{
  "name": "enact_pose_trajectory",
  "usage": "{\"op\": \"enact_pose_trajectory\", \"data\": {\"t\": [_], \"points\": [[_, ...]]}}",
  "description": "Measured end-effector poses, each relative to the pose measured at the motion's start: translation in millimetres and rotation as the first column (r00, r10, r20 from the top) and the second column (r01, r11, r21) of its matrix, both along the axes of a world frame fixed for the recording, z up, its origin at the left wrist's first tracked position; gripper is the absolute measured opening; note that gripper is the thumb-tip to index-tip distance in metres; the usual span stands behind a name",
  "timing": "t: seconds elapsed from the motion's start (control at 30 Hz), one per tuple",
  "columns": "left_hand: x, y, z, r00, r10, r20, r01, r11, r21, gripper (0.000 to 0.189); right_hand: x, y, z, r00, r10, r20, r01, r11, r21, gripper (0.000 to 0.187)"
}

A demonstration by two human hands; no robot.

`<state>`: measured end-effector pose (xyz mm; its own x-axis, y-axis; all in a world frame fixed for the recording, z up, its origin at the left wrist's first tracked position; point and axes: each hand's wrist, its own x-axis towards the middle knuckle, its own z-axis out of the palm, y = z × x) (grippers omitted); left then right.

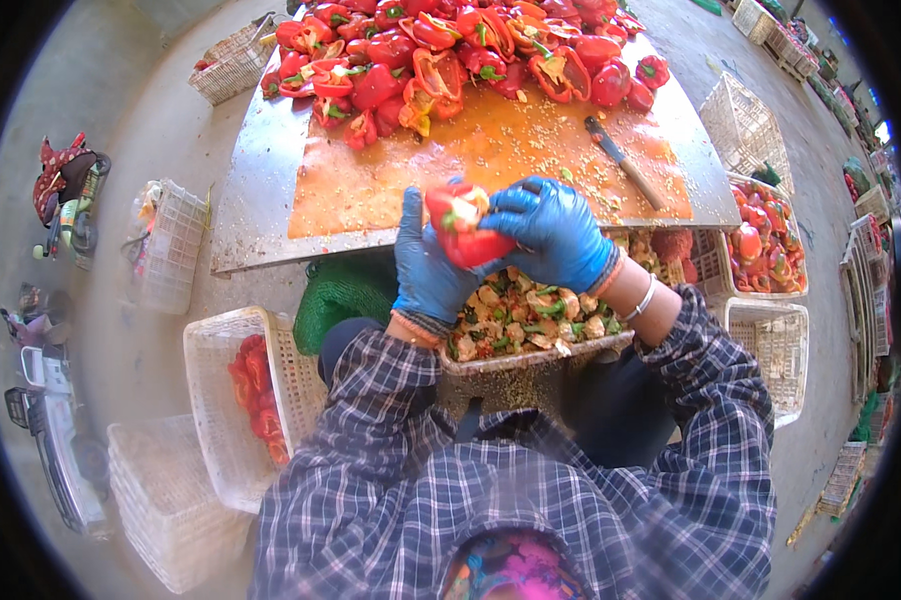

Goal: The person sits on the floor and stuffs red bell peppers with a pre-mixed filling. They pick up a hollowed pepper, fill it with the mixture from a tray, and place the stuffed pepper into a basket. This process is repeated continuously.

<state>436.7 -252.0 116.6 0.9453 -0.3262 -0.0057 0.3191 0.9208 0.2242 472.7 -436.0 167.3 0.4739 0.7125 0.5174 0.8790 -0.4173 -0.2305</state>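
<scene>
A red bell pepper (469, 229) is held between my two hands, just past the near edge of the metal table (259, 202). Its pale core and green stem part face up. My left hand (429, 262), in a blue glove, cups it from the left and below, thumb raised. From the right, my gloved right hand (559, 232) has its fingers at the pepper's core; its fingertips are partly hidden. Below both hands sits a crate of pepper cores and stems (533, 315). A knife (624, 163) with a wooden handle lies on the orange, seed-strewn board (390, 187).
Many red peppers (435, 52), several cut open, are heaped at the table's far side. Left of me stands a white crate (225, 412) with red pepper pieces; stacked crates (169, 495) are beside it. On the right are a pepper-filled crate (765, 240) and another crate (767, 352).
</scene>
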Motion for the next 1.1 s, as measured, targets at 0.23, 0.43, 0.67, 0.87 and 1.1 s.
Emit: {"op": "enact_pose_trajectory", "data": {"t": [0.23, 0.43, 0.67, 0.87, 1.1], "points": [[-24.4, -19.8, -11.4, 0.985, 0.160, 0.071, -0.175, 0.900, 0.399, 0.055, -54.8, -16.9, -23.9, 0.517, 0.071, -0.853, 0.243, 0.943, 0.227, 0.049], [-34.5, -31.9, -22.0, 0.961, 0.138, 0.238, -0.261, 0.731, 0.630, 0.042, -61.7, -2.5, -50.0, 0.513, 0.052, -0.857, 0.306, 0.921, 0.239, 0.059], [-32.6, -34.4, -22.4, 0.977, 0.046, 0.207, -0.165, 0.778, 0.607, 0.031, -66.5, 2.4, -45.3, 0.668, -0.055, -0.742, 0.315, 0.924, 0.216, 0.045], [-30.8, -32.7, -29.6, 0.993, -0.002, 0.122, -0.069, 0.814, 0.576, 0.028, -59.1, -16.8, -38.5, 0.024, 0.338, -0.941, 0.326, 0.887, 0.327, 0.029], [-24.8, -29.6, -26.2, 0.992, 0.081, 0.095, -0.119, 0.845, 0.522, 0.032, -58.8, -12.3, -50.6, 0.215, 0.403, -0.890, 0.323, 0.831, 0.454, 0.036]]}}
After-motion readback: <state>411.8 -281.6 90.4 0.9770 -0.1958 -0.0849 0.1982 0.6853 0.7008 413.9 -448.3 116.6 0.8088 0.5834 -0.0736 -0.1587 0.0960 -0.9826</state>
